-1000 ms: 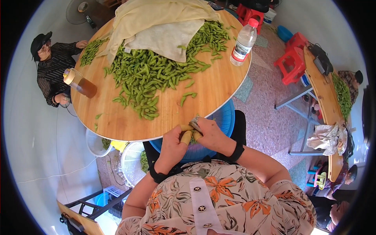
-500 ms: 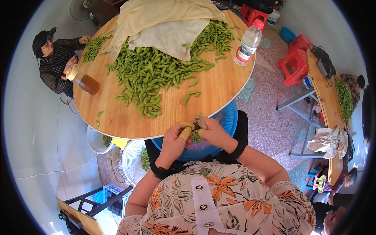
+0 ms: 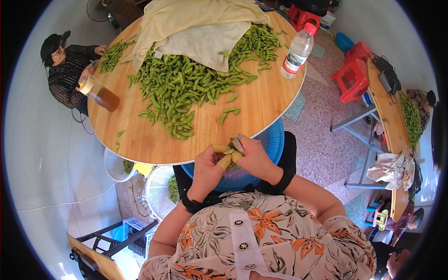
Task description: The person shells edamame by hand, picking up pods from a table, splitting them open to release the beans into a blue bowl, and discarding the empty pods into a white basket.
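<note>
My left hand point(image 3: 207, 171) and my right hand point(image 3: 258, 160) meet just past the round table's near edge. Yellow covers sit on some fingertips of both, and a worn greyish wrap is on a right finger. A small pale green bean pod point(image 3: 228, 151) is pinched between the fingertips, mostly hidden by them. Below the hands stands a blue plastic basin point(image 3: 276, 136) with some green bits in it. On the wooden table point(image 3: 154, 140) lies a big heap of green bean pods point(image 3: 179, 86), with a few loose pods point(image 3: 228, 114) closer to me.
Cloths point(image 3: 200, 44) cover the back of the heap. A red-capped bottle point(image 3: 297, 52) stands at the right, a jug of brown liquid point(image 3: 100, 95) at the left. A person point(image 3: 65, 70) sits at the far left. White baskets point(image 3: 158, 191), red stools point(image 3: 351, 79) and another table point(image 3: 389, 126) stand around.
My fingertips have shifted slightly and closed together, with the pale pod now showing between them. My left thumb has moved in toward the right hand. The heap stays the same.
</note>
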`<state>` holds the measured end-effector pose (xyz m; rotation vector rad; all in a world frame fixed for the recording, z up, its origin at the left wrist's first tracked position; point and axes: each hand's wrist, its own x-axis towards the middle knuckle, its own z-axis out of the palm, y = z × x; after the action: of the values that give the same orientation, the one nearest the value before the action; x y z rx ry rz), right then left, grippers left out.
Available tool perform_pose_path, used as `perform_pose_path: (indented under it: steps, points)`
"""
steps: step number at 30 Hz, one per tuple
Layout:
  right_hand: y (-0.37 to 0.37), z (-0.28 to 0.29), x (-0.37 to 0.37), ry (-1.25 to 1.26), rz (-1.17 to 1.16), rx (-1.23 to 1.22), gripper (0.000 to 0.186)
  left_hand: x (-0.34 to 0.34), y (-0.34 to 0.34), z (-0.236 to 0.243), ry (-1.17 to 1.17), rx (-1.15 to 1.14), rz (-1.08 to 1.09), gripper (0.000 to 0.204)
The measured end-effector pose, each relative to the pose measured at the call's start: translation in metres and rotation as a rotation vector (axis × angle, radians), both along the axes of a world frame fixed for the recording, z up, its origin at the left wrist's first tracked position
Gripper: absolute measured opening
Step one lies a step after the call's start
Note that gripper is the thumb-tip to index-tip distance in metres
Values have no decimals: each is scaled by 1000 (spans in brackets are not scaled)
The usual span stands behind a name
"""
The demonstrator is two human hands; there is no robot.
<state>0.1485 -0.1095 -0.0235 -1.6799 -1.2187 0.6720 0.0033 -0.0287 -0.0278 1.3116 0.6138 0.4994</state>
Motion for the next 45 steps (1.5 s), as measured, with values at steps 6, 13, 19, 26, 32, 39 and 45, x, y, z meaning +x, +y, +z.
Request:
perform_pose_path:
  steps: [6,13,19,26,32,39,45]
  points:
    - [5,8,-4,38,33,-1,18,-5,-1,-6,1,-46,31,16]
    - [4,-2,2,95,63,-103,20,-7,7,4,-34,-164,51,17]
    - [-8,2,3,208,-33,-25,25,-11,12,2,-3,-78,74,18]
    - [-5,-1,4,880,164,-108,14,-8,13,2,-89,-330,-18,18]
    - [-3,-11,3,979,118,-134,16,-7,4,5,-86,-381,-24,18]
    - [-7,5,3,848,60,-89,14,-9,2,10,42,0,54,20]
    - [-2,10,-7,929,57,-75,12,-12,-3,13,45,76,60,22]
